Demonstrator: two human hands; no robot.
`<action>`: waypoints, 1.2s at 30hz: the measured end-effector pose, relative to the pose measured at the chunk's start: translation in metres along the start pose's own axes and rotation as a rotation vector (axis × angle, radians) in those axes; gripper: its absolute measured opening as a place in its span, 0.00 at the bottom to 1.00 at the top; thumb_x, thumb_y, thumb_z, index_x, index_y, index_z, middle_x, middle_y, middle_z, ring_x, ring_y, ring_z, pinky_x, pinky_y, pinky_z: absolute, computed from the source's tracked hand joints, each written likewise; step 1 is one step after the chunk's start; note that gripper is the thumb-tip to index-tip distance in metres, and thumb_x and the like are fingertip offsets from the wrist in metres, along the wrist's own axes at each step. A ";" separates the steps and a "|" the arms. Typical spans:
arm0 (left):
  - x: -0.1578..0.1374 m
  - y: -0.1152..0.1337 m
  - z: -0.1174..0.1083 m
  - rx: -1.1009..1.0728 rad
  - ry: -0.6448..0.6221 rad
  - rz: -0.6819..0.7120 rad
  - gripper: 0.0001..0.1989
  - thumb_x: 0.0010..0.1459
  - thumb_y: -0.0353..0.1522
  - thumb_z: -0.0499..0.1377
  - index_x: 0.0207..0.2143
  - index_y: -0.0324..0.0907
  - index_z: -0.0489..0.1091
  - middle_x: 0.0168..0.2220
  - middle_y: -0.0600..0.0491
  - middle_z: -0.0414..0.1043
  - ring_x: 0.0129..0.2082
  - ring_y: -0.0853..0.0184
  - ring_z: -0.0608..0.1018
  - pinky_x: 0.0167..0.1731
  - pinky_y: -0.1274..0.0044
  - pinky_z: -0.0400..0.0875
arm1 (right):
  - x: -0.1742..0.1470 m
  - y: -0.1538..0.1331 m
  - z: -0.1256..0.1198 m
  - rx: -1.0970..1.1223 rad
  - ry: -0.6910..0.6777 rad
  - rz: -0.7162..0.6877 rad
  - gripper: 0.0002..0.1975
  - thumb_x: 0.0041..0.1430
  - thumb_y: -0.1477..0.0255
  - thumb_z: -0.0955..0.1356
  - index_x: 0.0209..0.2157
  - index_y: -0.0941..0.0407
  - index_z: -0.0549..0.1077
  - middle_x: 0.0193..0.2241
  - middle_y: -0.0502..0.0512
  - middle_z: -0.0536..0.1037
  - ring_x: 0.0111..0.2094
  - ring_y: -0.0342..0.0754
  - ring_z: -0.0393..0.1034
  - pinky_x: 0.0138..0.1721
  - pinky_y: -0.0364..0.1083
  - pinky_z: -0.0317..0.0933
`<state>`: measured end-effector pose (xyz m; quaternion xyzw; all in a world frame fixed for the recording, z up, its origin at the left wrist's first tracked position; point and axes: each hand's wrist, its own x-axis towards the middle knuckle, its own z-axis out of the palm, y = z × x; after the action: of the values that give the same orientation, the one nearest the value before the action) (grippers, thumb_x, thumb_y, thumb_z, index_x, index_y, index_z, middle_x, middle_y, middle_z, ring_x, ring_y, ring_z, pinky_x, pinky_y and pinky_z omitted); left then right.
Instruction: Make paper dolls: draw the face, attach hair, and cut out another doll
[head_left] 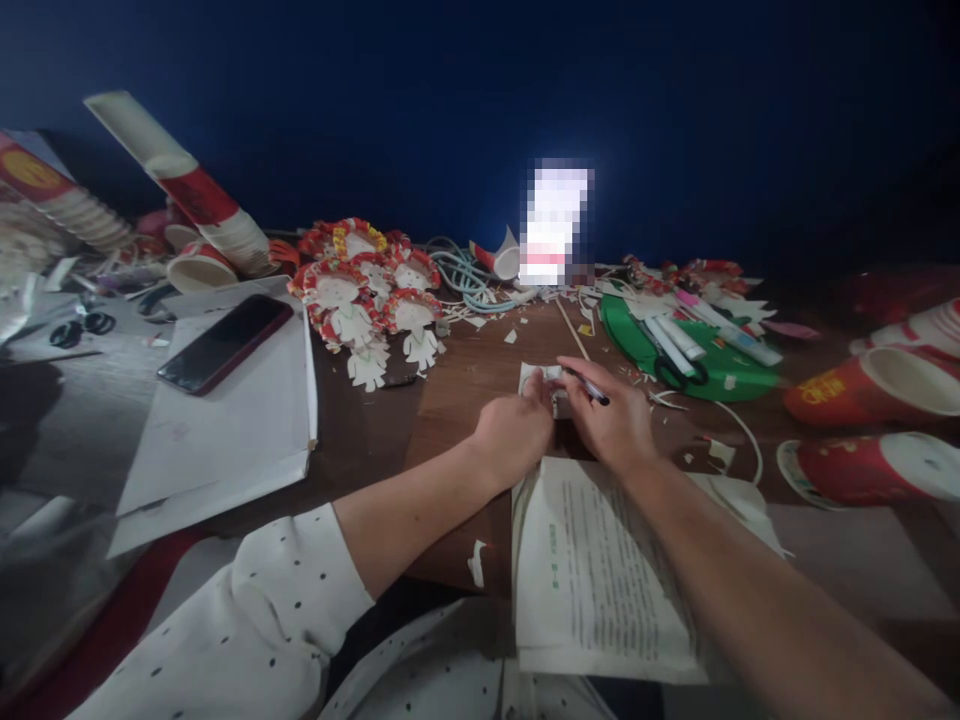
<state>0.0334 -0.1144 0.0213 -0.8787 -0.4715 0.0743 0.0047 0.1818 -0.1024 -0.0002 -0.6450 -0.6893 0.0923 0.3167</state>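
Gripped by the right hand [611,412], a pen [587,384] is slanted lengthwise toward the curled left hand [517,428], by which paper [527,371] is held.

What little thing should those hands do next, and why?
Probably make one short stroke with the pen on the small white paper: the left hand's fingers touch the paper, and the right hand grips the pen beside it.

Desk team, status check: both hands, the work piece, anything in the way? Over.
Left hand on small white paper, partly covering it. Right hand gripping pen. Printed page and loose scraps nearby. Over.
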 end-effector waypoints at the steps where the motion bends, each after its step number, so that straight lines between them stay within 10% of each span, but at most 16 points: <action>1: 0.000 0.000 0.000 -0.002 -0.002 0.001 0.28 0.64 0.24 0.43 0.66 0.27 0.50 0.67 0.29 0.50 0.41 0.58 0.82 0.30 0.72 0.77 | 0.000 0.000 0.000 -0.003 -0.003 0.003 0.15 0.64 0.66 0.64 0.50 0.46 0.76 0.41 0.52 0.83 0.39 0.52 0.79 0.40 0.48 0.70; 36: 0.004 -0.001 -0.008 -0.050 -0.041 0.004 0.27 0.63 0.23 0.45 0.65 0.25 0.53 0.64 0.26 0.54 0.40 0.58 0.82 0.30 0.72 0.78 | 0.010 0.001 -0.004 0.077 0.133 0.009 0.15 0.59 0.61 0.65 0.36 0.57 0.78 0.32 0.58 0.82 0.26 0.49 0.73 0.31 0.47 0.64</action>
<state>0.0359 -0.1095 0.0290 -0.8778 -0.4715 0.0806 -0.0268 0.1857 -0.0941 0.0054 -0.6402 -0.6597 0.0770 0.3861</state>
